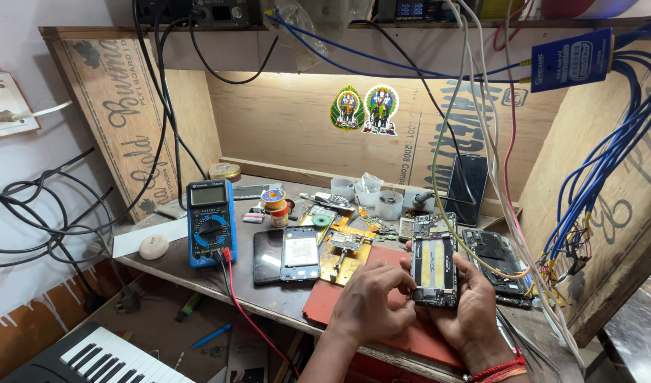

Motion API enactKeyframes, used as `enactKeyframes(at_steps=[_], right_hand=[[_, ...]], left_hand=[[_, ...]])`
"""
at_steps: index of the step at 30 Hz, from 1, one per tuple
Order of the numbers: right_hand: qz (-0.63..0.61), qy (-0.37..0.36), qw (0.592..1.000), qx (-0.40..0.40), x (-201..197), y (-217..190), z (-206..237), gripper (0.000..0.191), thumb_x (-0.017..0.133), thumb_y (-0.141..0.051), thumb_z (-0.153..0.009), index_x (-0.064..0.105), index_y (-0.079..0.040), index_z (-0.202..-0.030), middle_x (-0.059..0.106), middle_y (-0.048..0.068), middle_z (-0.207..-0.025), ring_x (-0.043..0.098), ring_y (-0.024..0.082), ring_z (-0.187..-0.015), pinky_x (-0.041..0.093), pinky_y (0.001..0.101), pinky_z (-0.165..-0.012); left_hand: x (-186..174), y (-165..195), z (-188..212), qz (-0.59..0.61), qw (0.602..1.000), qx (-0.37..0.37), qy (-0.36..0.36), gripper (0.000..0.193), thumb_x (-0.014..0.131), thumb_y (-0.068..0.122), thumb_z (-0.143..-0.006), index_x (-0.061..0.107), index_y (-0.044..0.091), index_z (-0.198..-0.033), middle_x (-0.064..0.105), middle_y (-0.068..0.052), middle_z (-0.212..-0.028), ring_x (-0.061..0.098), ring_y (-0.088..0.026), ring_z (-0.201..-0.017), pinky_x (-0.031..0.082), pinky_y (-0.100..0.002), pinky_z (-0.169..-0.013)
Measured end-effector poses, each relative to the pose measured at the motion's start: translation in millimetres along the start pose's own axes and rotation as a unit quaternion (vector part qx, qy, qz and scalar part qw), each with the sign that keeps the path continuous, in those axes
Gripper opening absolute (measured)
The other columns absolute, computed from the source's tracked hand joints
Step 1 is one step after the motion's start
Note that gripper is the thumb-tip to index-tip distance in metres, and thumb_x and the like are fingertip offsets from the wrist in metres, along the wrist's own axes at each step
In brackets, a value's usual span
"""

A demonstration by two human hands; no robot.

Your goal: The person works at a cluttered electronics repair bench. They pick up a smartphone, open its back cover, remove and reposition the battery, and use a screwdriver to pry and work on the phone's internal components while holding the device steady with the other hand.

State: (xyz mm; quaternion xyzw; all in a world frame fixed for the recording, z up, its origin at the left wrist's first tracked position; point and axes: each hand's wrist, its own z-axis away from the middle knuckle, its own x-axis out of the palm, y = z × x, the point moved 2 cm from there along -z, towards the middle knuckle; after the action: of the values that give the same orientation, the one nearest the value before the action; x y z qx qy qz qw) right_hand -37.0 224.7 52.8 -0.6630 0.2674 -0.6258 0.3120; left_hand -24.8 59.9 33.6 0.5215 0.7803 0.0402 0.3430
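An opened smartphone (434, 264), back cover off with its battery and board exposed, is held over a red mat (382, 259). My right hand (474, 305) cradles the phone from below and the right side. My left hand (371, 298) rests at the phone's left edge, with fingertips touching its lower left part. A red thread band circles my right wrist.
A blue multimeter (210, 221) with a red lead stands at the left. Two phones (286, 254) lie flat beside a circuit board holder (346, 250). Another opened phone (494, 259) lies right; a dark phone (467, 189) leans on the plywood back. Blue and white cables (595, 177) hang at right.
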Motion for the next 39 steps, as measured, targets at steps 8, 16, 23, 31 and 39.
enactKeyframes(at_steps=[8, 16, 23, 31, 39], right_hand=[[0.015, 0.037, 0.999, -0.007, -7, 2, -8, 0.060, 0.031, -0.034, -0.104, 0.051, 0.012, -0.138, 0.066, 0.029, -0.124, 0.065, 0.039, -0.116, 0.048, 0.0507, -0.107], [0.016, 0.013, 0.999, -0.034, -5, 0, -4, 0.064, 0.029, -0.035, -0.104, 0.050, 0.012, -0.142, 0.064, 0.030, -0.125, 0.063, 0.037, -0.116, 0.047, 0.0497, -0.107], [0.006, 0.023, 0.999, -0.041, -3, -1, -3, 0.063, 0.028, -0.034, -0.102, 0.048, 0.011, -0.141, 0.063, 0.031, -0.128, 0.063, 0.038, -0.118, 0.047, 0.0505, -0.108], [0.012, 0.036, 0.998, -0.049, 0, -2, -2, 0.062, 0.028, -0.032, -0.101, 0.048, 0.011, -0.141, 0.063, 0.031, -0.130, 0.063, 0.039, -0.119, 0.047, 0.0511, -0.108], [0.006, 0.034, 0.998, -0.056, -1, -2, -2, 0.060, 0.028, -0.030, -0.101, 0.048, 0.011, -0.140, 0.063, 0.031, -0.129, 0.064, 0.040, -0.117, 0.048, 0.0525, -0.107]], left_hand=[[-2, -10, -3, 0.018, 0.989, -0.139, 0.049, 0.003, 0.071, 0.013, -0.083, 0.072, 0.012, -0.085, 0.072, -0.004, -0.081, 0.069, -0.023, -0.080, 0.054, -0.038, -0.077], [0, -3, -4, -0.071, 0.994, -0.081, -0.026, 0.010, 0.075, 0.023, -0.070, 0.069, 0.015, -0.069, 0.066, 0.000, -0.073, 0.063, -0.020, -0.085, 0.044, -0.038, -0.082], [3, 1, -4, -0.127, 0.983, -0.114, -0.070, 0.019, 0.077, 0.030, -0.067, 0.066, 0.015, -0.063, 0.062, 0.000, -0.079, 0.059, -0.019, -0.092, 0.038, -0.039, -0.087], [9, -10, -5, -0.136, 0.977, -0.146, -0.076, 0.009, 0.072, 0.020, -0.078, 0.069, 0.013, -0.072, 0.065, -0.004, -0.085, 0.060, -0.020, -0.094, 0.040, -0.041, -0.088], [-5, -11, -5, -0.093, 0.959, -0.246, 0.108, 0.014, 0.060, 0.013, -0.089, 0.068, 0.008, -0.099, 0.070, -0.013, -0.076, 0.066, -0.032, -0.081, 0.046, -0.044, -0.088]])
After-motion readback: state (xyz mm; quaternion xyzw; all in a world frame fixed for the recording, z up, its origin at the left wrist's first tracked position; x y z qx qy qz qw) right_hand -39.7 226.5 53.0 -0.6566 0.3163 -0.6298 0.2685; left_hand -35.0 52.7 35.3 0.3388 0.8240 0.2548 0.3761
